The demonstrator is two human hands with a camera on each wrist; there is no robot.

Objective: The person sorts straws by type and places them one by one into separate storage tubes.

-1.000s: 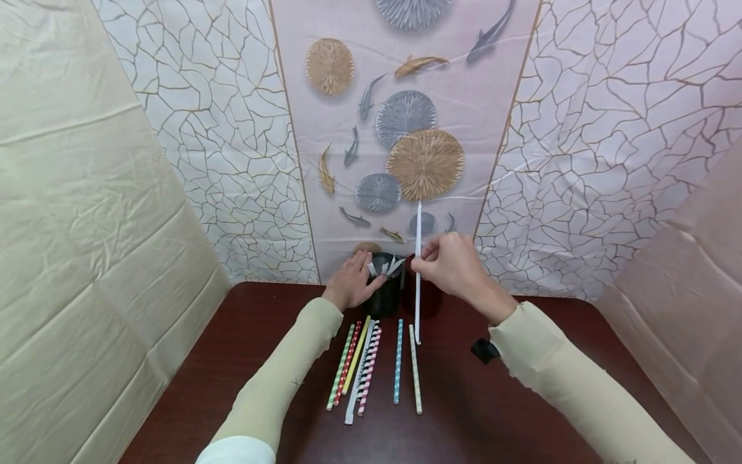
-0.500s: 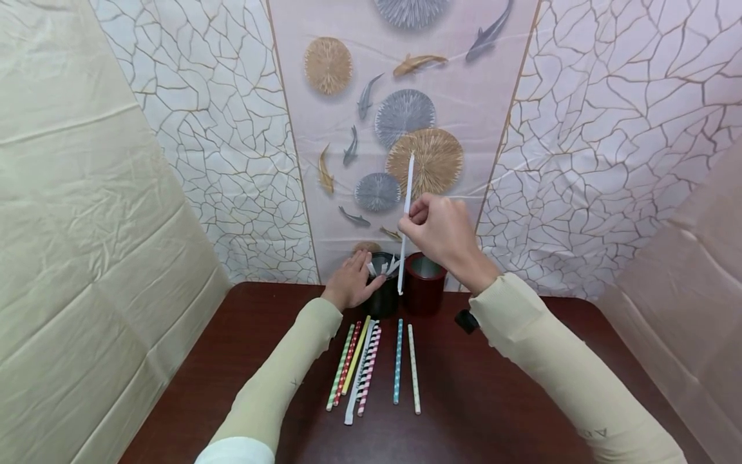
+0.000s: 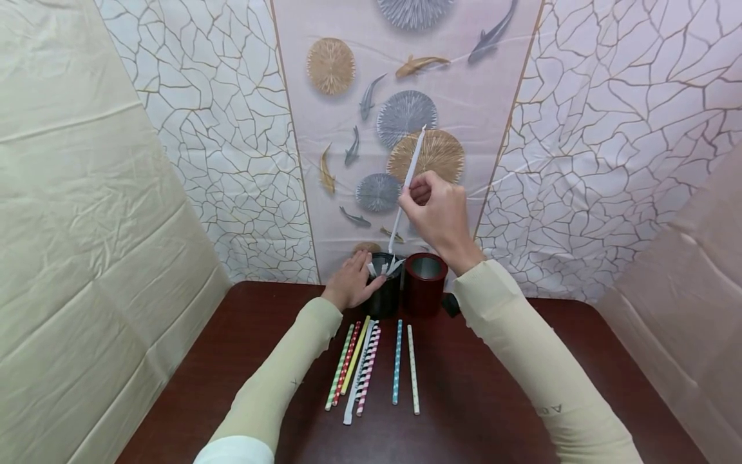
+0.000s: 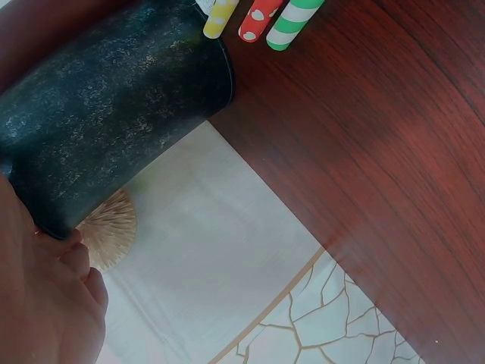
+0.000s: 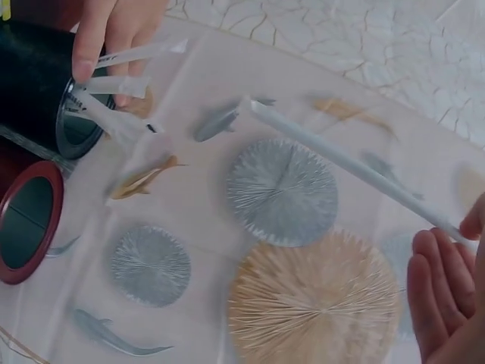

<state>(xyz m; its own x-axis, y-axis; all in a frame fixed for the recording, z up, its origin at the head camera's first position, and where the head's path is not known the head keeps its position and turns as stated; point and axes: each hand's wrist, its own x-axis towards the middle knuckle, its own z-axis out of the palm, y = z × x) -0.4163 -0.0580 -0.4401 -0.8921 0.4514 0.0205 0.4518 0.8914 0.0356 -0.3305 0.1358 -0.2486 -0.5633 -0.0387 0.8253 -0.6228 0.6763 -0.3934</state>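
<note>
One white straw (image 3: 406, 180) — pinched in our right hand (image 3: 436, 212) — has risen toward 12 o'clock above the black cup (image 3: 385, 293), which our left hand (image 3: 350, 283) grips.

Bright, even indoor light — soft shadows, faint sheen on the table (image 3: 475, 386), wide-angle bending at edges.

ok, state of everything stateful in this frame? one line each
White straw: lifted, tilted, pinched by right hand, lower tip above the black cup.
Black cup: upright, gripped by left hand, white wrappers sticking out.
Red cup: upright, looks empty.
Patterned straws: lying flat on the table, untouched.
</note>
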